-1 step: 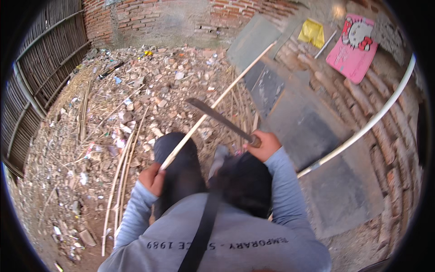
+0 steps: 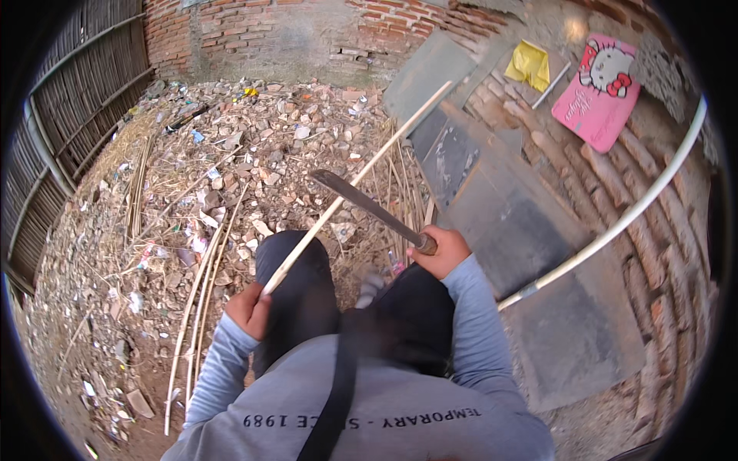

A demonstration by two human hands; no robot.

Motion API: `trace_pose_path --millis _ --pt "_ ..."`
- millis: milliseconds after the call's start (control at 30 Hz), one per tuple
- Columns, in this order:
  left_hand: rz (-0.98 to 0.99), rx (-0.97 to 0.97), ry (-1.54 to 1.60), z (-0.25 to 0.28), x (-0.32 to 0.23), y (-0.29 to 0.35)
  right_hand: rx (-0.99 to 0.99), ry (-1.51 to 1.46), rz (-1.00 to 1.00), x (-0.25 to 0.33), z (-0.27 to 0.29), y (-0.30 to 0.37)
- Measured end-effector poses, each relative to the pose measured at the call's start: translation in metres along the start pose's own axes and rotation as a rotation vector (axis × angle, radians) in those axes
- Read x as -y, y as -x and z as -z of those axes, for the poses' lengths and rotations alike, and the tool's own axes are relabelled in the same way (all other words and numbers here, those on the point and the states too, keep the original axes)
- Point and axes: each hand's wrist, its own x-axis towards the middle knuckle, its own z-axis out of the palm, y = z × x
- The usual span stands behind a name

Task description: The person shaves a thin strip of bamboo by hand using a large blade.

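Observation:
My left hand (image 2: pixel 247 310) is closed around the near end of a long, pale, peeled wooden stick (image 2: pixel 392 147), beside my left knee. From there the stick slants up and to the right, over the rubble. My right hand (image 2: pixel 444 251) grips the handle of a machete (image 2: pixel 367 206) above my right knee. Its dark, worn blade points to the upper left and crosses the stick near the middle. Whether the blade touches the stick I cannot tell.
Several thin sticks (image 2: pixel 201 303) lie on the rubble ground (image 2: pixel 261 180) at my left. Dark flat boards (image 2: pixel 573 338) lie at my right, beside stacked bricks (image 2: pixel 649 303). A long pale pole (image 2: pixel 615 223) curves past them. A pink panel (image 2: pixel 598 96) and a yellow sheet (image 2: pixel 528 66) are farther back.
Both hands, the stick and the machete appear slightly farther left in view. The far end of the stick sits a little lower. Both grips are unchanged.

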Motion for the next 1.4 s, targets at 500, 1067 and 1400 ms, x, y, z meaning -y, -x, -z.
trace_pose_path --millis 500,1067,1400 --pt "0.203 0.064 -0.016 -0.031 0.008 -0.061 0.099 -0.09 -0.073 -0.074 -0.08 -0.099" --pt "0.133 0.187 -0.097 -0.03 0.062 -0.079 0.193 0.024 -0.312 -0.06 -0.068 -0.075" --pt "-0.009 0.123 -0.151 -0.042 0.053 -0.071 -0.099 0.06 -0.181 -0.023 -0.06 -0.046"
